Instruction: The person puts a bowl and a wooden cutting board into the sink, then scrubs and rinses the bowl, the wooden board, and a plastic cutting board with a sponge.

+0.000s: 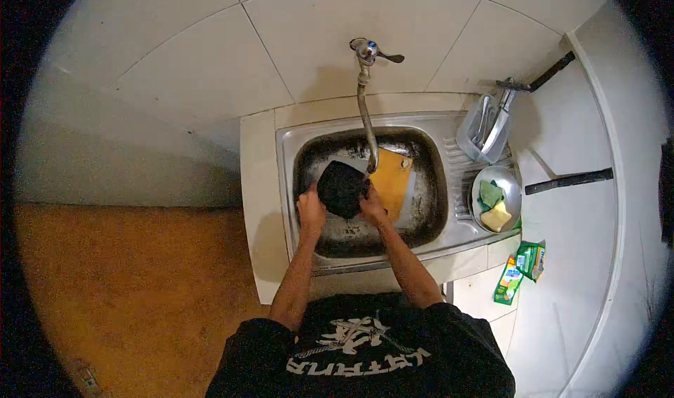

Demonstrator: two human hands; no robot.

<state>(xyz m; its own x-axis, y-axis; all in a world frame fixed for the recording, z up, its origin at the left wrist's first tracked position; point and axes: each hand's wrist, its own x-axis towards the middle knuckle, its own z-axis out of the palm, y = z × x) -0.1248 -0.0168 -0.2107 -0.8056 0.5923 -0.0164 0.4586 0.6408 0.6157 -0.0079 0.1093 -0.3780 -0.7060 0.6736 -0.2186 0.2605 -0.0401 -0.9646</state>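
Observation:
A black, roughly square object with rounded corners [340, 189] is held over the sink [349, 247], its dark surface showing little detail. My left hand [309, 206] grips its left edge, fingers partly hidden behind it. On the opposite edge, my right hand [372, 204] is closed around its lower right side. Beneath and to the right lies a yellow-orange cutting board [394, 184] with a hole near its corner, resting in the basin over a greyish flat piece. The faucet spout [372, 161] ends just above the black object's right side.
The tap lever [390, 57] is on the tiled wall. On the drainboard stand a clear plastic holder [464, 135] with knives and a metal bowl [514, 194] containing a green scouring pad [489, 194] and a yellow sponge [496, 217]. Green packets [507, 283] lie at the lower right.

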